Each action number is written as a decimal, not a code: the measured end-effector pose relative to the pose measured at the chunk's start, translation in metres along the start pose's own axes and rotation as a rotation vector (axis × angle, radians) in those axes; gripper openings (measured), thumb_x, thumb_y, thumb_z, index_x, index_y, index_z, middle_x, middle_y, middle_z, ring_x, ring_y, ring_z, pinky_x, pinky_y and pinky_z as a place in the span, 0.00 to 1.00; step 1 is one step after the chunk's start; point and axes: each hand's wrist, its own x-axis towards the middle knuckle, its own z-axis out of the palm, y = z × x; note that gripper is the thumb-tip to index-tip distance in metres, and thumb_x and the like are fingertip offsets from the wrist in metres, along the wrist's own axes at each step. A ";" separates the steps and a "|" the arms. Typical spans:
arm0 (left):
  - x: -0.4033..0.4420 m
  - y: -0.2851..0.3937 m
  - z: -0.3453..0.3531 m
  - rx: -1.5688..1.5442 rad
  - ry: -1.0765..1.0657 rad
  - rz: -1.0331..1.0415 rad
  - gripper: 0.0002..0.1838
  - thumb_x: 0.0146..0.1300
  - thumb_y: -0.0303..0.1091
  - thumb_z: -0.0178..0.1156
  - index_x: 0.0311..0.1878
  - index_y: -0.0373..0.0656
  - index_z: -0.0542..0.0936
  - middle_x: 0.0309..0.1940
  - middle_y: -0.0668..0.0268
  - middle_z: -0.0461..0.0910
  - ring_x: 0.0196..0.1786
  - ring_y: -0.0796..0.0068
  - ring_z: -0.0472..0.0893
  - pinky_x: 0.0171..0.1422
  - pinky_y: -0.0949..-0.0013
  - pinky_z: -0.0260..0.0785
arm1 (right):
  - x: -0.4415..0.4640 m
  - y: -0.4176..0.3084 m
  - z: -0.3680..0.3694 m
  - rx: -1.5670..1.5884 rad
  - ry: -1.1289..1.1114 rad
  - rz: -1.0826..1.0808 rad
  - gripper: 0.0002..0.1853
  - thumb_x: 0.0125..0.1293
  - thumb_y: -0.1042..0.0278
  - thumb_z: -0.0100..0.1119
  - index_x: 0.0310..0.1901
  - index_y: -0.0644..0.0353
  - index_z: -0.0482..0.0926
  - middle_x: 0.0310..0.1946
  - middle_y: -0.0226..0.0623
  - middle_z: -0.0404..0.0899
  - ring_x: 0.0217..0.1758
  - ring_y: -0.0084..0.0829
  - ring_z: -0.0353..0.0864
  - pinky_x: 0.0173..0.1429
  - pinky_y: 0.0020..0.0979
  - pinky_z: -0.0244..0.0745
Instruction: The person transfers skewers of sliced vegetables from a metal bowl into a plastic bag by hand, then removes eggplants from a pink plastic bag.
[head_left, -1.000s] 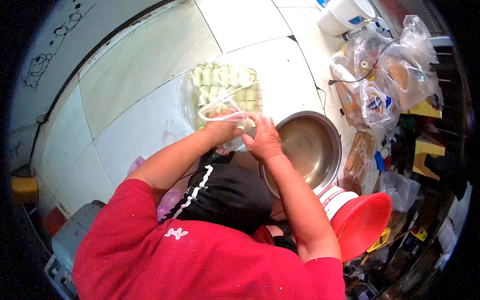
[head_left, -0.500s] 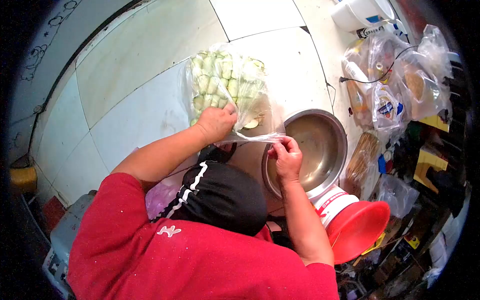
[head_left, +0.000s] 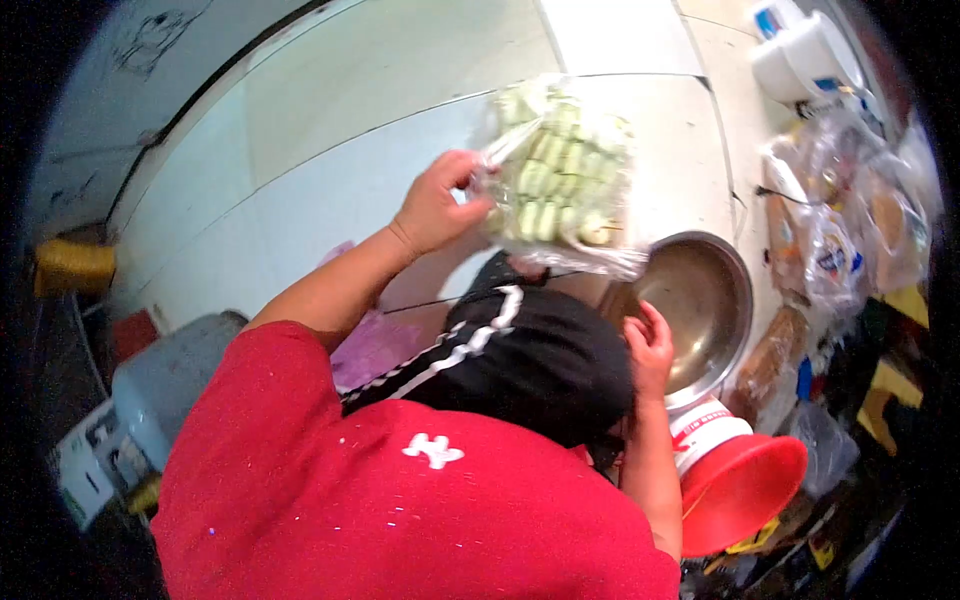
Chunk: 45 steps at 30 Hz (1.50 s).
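Observation:
A clear plastic bag holds rows of pale green vegetable pieces in front of me. My left hand pinches the bag's left edge between thumb and fingers. Below the bag's right end, my right hand is apart from it, fingers spread and holding nothing, beside the left rim of a metal basin. Shallow, murky liquid seems to lie in the basin.
A red basin leans by a white bucket at lower right. Plastic bags with goods and white buckets stand along the right. A grey gas cylinder is at left. Tiled floor stretches ahead.
My right hand has let go of the bag and drawn back toward me. My left hand has shifted to the bag's left edge. The camera view has swung, so everything appears further right.

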 end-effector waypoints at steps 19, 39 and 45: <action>-0.283 -0.048 -0.101 0.405 0.091 0.007 0.09 0.52 0.36 0.62 0.23 0.45 0.74 0.22 0.62 0.73 0.30 0.60 0.75 0.32 0.61 0.67 | -0.095 0.107 -0.046 -0.981 -0.297 -0.221 0.23 0.60 0.64 0.56 0.57 0.62 0.72 0.58 0.47 0.73 0.61 0.43 0.70 0.64 0.38 0.63; -0.189 -0.129 -0.123 -0.470 0.267 -0.757 0.25 0.57 0.42 0.62 0.53 0.35 0.71 0.34 0.61 0.79 0.34 0.71 0.79 0.34 0.71 0.72 | -0.109 0.127 -0.063 -0.866 -0.331 -0.284 0.24 0.47 0.87 0.48 0.48 0.60 0.79 0.44 0.46 0.80 0.47 0.47 0.78 0.47 0.36 0.73; -0.275 -0.131 -0.073 -0.174 0.443 -0.784 0.16 0.56 0.37 0.62 0.40 0.35 0.74 0.27 0.58 0.78 0.32 0.67 0.79 0.37 0.67 0.72 | -0.120 0.102 -0.069 -1.234 -0.338 -0.609 0.21 0.48 0.83 0.50 0.46 0.60 0.79 0.44 0.48 0.79 0.46 0.51 0.77 0.48 0.40 0.73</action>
